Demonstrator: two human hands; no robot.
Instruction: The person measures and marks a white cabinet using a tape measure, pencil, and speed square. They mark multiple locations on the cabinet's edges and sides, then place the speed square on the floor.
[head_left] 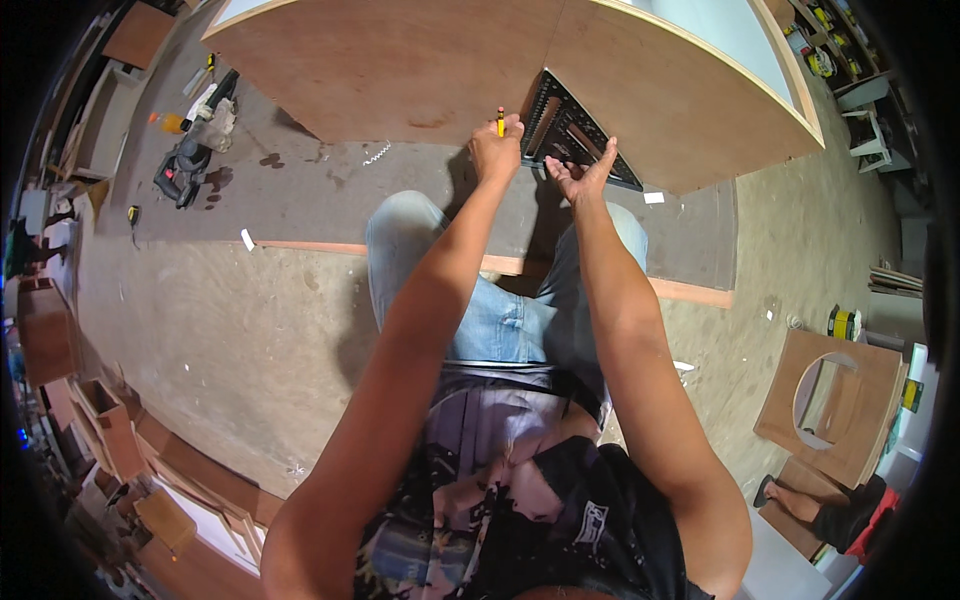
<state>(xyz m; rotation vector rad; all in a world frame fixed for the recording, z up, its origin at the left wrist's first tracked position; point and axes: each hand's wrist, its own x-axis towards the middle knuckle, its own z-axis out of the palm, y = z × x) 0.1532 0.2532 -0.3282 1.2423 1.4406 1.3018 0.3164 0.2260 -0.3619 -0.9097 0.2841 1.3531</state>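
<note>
A large brown plywood cabinet point(430, 80) with pale edges stands in front of me. Against its face lies a black triangular carpenter's square point(585, 132) with slots and small holes, its long lower edge near the bottom of the panel. My right hand point(585, 180) holds the square from below, thumb up on the right and fingers along the lower edge. At the square's left side is my left hand point(494, 153), closed around a yellow pencil point(501, 124) that points up. The fingertips of my left hand are partly hidden.
The cabinet rests on a dark board point(310, 205) on the concrete floor. To the left lie a black power tool point(182, 172), an orange-capped bottle point(170, 123) and a tape measure point(133, 215). A panel with a round hole point(785, 395) and another person's leg point(795, 502) are at right.
</note>
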